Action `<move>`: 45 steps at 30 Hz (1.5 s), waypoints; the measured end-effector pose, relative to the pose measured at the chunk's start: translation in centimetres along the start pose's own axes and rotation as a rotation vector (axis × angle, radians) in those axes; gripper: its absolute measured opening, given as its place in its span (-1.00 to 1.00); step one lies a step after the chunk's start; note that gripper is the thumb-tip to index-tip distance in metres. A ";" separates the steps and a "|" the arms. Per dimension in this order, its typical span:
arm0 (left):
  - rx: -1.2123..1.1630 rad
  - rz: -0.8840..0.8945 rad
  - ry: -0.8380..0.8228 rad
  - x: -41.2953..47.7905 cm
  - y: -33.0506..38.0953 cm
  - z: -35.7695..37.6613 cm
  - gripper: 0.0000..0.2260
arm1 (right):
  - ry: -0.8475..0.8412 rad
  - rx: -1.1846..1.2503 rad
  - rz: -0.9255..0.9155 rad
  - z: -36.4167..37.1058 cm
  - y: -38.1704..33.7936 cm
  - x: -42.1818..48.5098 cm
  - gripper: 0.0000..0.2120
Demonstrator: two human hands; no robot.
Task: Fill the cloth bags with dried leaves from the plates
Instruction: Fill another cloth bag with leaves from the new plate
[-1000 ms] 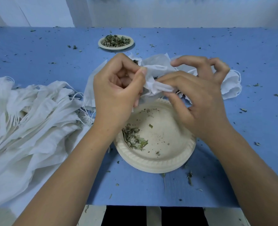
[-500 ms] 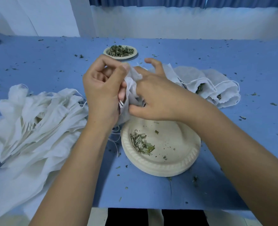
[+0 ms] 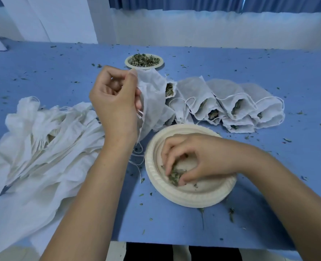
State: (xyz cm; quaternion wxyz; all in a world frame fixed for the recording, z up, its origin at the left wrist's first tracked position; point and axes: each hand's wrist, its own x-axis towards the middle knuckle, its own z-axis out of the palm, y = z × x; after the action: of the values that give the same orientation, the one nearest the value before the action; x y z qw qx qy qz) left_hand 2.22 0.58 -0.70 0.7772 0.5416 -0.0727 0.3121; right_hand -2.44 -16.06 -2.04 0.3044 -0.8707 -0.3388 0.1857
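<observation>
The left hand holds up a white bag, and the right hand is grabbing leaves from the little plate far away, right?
Not quite. The head view shows the right hand pinching dried leaves from the big near plate, not the small far plate, which no hand touches. The left hand does hold up a white cloth bag.

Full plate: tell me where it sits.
In the head view, the full plate sits far across the table, left of centre, just beyond the bag held up by the left hand.
</observation>
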 end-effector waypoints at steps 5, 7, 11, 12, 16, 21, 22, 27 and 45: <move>0.035 -0.007 -0.007 -0.1 -0.1 0.1 -0.76 | 0.132 0.025 0.096 -2.0 1.2 -1.5 -0.68; 0.052 -0.008 -0.019 -0.3 -0.1 0.2 -0.75 | 0.086 0.043 0.092 -1.6 0.9 -1.7 -0.58; 0.075 0.001 -0.037 -0.5 0.0 0.3 -0.76 | 0.062 -0.006 0.098 -0.9 0.8 -1.5 -0.64; 0.082 0.000 -0.044 -0.6 -0.1 0.3 -0.76 | 0.084 0.003 0.108 -1.0 0.9 -1.5 -0.69; 0.143 -0.002 -0.118 -1.0 -0.2 0.6 -0.76 | 0.163 -0.007 0.101 -1.1 1.1 -1.6 -0.86; 0.224 0.042 -0.250 -1.9 -0.4 1.0 -0.75 | 0.267 -0.041 0.056 -1.3 1.4 -1.6 -0.89; 0.238 0.046 -0.268 -2.0 -0.5 1.0 -0.75 | 0.308 -0.006 0.047 -1.6 1.4 -1.8 -0.89; 0.278 0.038 -0.340 -2.4 -0.6 1.1 -0.76 | 0.657 0.421 -0.153 -2.6 1.0 -2.8 -0.83; 0.312 0.084 -0.408 -3.3 -0.7 1.5 -0.76 | 0.990 0.008 -0.272 -0.1 1.4 -0.8 -0.78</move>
State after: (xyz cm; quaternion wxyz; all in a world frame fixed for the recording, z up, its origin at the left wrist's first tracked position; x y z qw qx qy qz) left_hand 0.34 -2.24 -2.19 0.6399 0.7032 -0.2013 0.2356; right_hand -2.32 -17.49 -2.80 0.4532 -0.8012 -0.2633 -0.2887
